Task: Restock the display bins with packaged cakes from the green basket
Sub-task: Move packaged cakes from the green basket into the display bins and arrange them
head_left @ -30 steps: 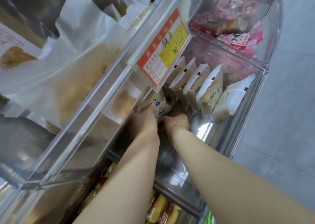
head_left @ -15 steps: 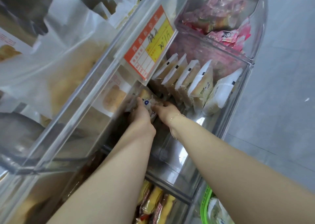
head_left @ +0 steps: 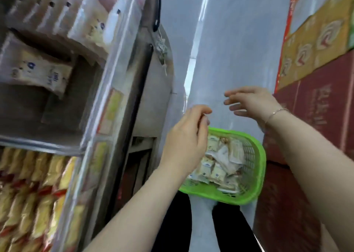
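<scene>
Both hands have been withdrawn from the display bin [head_left: 57,75]; left hand [head_left: 183,138] loosely curled, right hand [head_left: 251,102] spread, nothing held, over the green basket [head_left: 256,167]. Lettering on the packaged cakes [head_left: 216,167] is blurred, possibly blue.

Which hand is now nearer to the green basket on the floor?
Left. The left hand is over the near-left rim of the green basket, overlapping it in the picture. The right hand is higher, above the basket's far side, apart from it.

The basket [head_left: 254,167] of packaged cakes [head_left: 220,163] sits on the floor [head_left: 229,50] below both hands; display bins [head_left: 57,75] stand left of the left hand [head_left: 185,142], cartons [head_left: 316,79] right of the right hand [head_left: 252,102].
</scene>
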`<action>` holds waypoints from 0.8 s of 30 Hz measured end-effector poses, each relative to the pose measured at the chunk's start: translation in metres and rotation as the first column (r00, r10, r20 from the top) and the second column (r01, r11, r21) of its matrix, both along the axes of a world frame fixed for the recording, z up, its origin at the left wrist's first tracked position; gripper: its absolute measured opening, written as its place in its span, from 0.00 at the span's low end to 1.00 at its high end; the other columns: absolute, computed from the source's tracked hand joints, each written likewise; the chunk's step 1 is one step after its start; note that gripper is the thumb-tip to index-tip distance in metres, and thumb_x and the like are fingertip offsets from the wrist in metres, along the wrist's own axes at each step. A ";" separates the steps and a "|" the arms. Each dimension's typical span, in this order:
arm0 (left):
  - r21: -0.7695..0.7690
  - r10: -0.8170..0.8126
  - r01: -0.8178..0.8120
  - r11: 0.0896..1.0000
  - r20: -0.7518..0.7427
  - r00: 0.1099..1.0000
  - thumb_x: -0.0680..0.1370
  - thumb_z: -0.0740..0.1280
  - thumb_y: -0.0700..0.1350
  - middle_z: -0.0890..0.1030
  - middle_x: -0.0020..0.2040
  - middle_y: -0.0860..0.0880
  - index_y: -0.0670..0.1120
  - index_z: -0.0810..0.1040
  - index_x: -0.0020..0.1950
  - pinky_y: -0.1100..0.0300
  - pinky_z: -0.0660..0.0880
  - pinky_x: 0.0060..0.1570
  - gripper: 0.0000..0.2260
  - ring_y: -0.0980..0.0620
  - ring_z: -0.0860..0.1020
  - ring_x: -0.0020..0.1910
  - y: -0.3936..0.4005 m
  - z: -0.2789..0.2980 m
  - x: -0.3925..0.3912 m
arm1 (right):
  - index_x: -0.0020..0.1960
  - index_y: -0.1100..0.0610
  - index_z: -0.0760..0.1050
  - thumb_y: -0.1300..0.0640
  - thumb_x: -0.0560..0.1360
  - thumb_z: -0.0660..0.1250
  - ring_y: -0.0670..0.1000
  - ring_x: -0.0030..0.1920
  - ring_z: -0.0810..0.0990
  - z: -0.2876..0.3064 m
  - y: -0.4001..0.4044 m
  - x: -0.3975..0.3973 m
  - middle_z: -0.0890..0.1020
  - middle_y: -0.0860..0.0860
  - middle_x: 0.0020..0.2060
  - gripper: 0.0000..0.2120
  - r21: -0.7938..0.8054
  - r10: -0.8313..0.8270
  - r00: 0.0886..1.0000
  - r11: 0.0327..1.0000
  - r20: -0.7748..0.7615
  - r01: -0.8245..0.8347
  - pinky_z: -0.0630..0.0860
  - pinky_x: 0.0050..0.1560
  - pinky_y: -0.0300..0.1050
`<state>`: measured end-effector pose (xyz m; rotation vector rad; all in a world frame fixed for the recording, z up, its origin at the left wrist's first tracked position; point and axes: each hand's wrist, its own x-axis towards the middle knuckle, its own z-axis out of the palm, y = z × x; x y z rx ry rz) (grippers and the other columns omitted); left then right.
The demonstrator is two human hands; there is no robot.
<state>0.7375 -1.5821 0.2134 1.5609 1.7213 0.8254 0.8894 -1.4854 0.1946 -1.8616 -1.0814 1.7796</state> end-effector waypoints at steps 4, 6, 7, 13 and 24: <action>-0.457 -0.103 0.061 0.887 -0.068 0.992 0.76 0.58 0.32 0.81 0.50 0.44 0.43 0.77 0.53 0.55 0.73 0.51 0.12 0.44 0.78 0.50 -0.017 -0.149 0.024 | 0.47 0.62 0.80 0.65 0.76 0.61 0.53 0.39 0.73 -0.146 -0.052 0.053 0.75 0.58 0.41 0.09 -0.141 0.011 0.926 0.989 0.377 0.046 0.65 0.36 0.41; -0.591 -0.171 0.072 0.803 -0.114 0.979 0.76 0.59 0.33 0.81 0.52 0.42 0.42 0.77 0.55 0.60 0.70 0.49 0.12 0.42 0.78 0.53 -0.028 -0.218 0.026 | 0.56 0.65 0.78 0.61 0.76 0.61 0.56 0.46 0.76 -0.206 -0.080 0.068 0.77 0.62 0.44 0.12 -0.209 0.141 0.862 0.977 0.487 -0.042 0.70 0.44 0.43; -0.640 -0.223 0.087 0.763 -0.134 0.965 0.77 0.60 0.35 0.81 0.54 0.41 0.41 0.77 0.59 0.59 0.70 0.50 0.12 0.42 0.78 0.54 -0.033 -0.250 0.026 | 0.58 0.65 0.76 0.60 0.77 0.61 0.59 0.51 0.77 -0.231 -0.091 0.073 0.79 0.63 0.49 0.13 -0.241 0.202 0.832 0.967 0.517 -0.085 0.71 0.50 0.45; -0.691 -0.244 0.044 0.721 -0.194 0.950 0.78 0.66 0.53 0.70 0.69 0.43 0.41 0.60 0.75 0.52 0.68 0.61 0.31 0.43 0.70 0.66 -0.039 -0.379 0.044 | 0.75 0.57 0.51 0.51 0.70 0.72 0.61 0.69 0.63 -0.360 -0.135 0.087 0.62 0.60 0.70 0.42 -0.401 0.511 0.602 0.858 0.613 -0.319 0.68 0.63 0.55; -0.728 0.187 -0.273 0.629 -0.200 0.962 0.76 0.64 0.41 0.81 0.51 0.44 0.43 0.77 0.56 0.56 0.73 0.47 0.09 0.41 0.78 0.50 -0.035 -0.433 0.076 | 0.68 0.55 0.66 0.54 0.69 0.68 0.60 0.63 0.68 -0.399 -0.167 0.086 0.70 0.59 0.62 0.29 0.111 -0.001 0.699 0.987 0.715 -0.113 0.65 0.62 0.54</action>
